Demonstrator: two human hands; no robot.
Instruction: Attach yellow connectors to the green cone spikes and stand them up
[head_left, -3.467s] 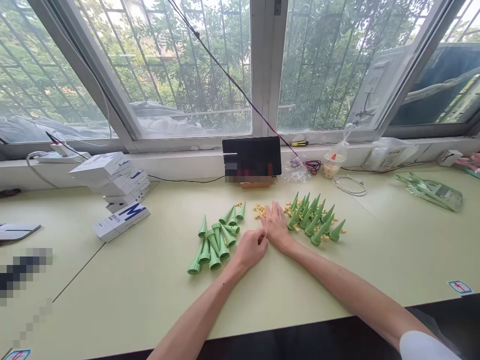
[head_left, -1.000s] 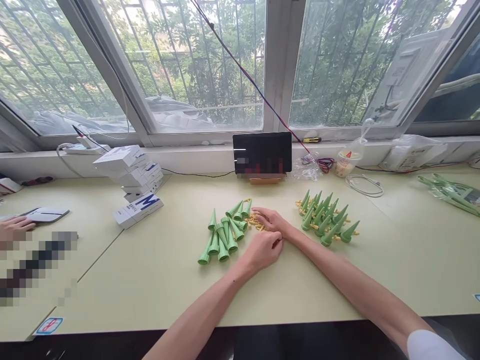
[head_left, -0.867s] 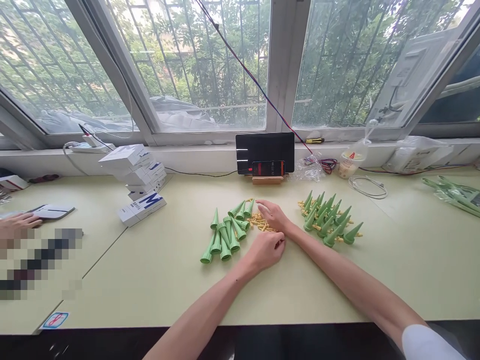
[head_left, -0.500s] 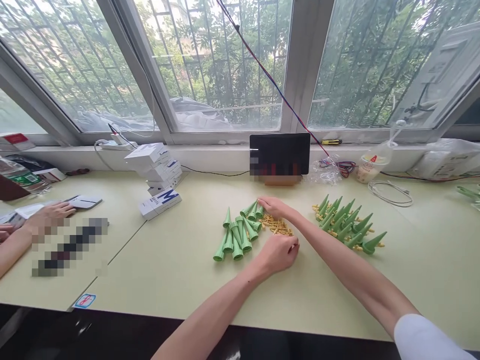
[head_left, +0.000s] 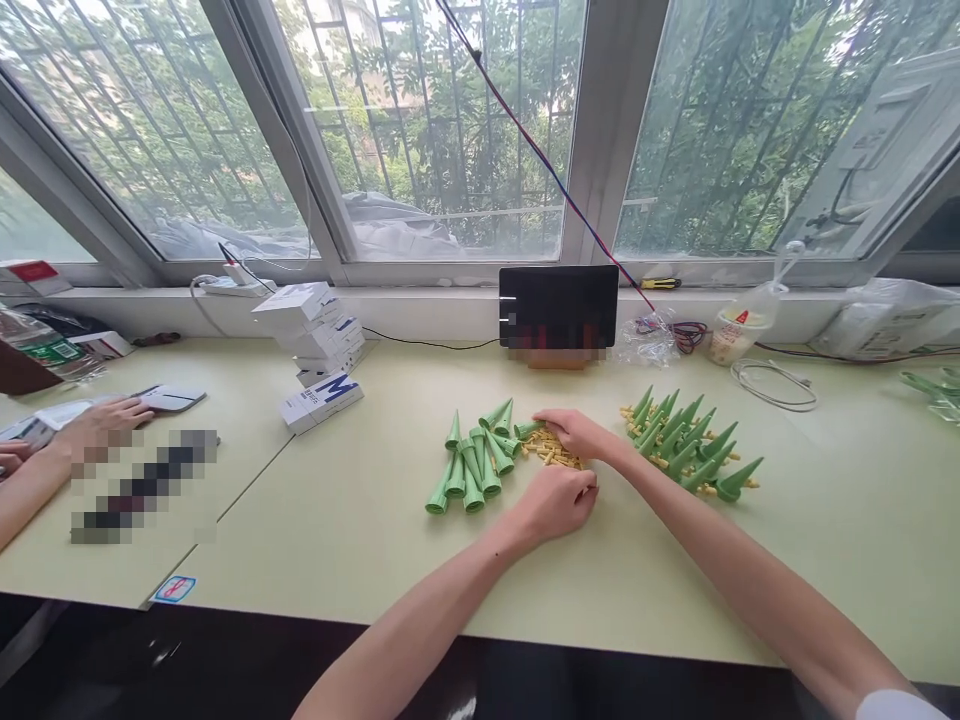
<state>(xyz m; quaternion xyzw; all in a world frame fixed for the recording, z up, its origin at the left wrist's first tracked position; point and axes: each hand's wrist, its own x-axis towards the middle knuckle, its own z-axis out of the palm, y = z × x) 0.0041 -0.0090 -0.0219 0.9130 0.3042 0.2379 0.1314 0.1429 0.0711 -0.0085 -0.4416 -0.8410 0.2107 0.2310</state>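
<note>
My right hand (head_left: 570, 432) reaches over the pile of small yellow pieces (head_left: 553, 452), its fingers closed on a green cone (head_left: 526, 430) that lies nearly level. Closer to me, my left hand (head_left: 562, 500) rests in a loose fist by the near edge of the yellow pile; whatever it may hold is hidden. To the left of both hands lies a cluster of hollow green cones (head_left: 472, 465), some standing and some tilted. Right of my right forearm sits a group of green cones with yellow pieces (head_left: 682, 440) sticking out at their bases.
A black screen on a stand (head_left: 559, 308) stands at the back. White boxes (head_left: 319, 330) are stacked to its left. Another person's hand (head_left: 112, 420) lies at the far left near a grey flat object (head_left: 172, 398). A cup (head_left: 739, 330) and a white cable (head_left: 772, 385) are at the back right.
My right hand has drawn back slightly to the right, taking a green cone away from the cluster. My left hand has stayed almost in place.
</note>
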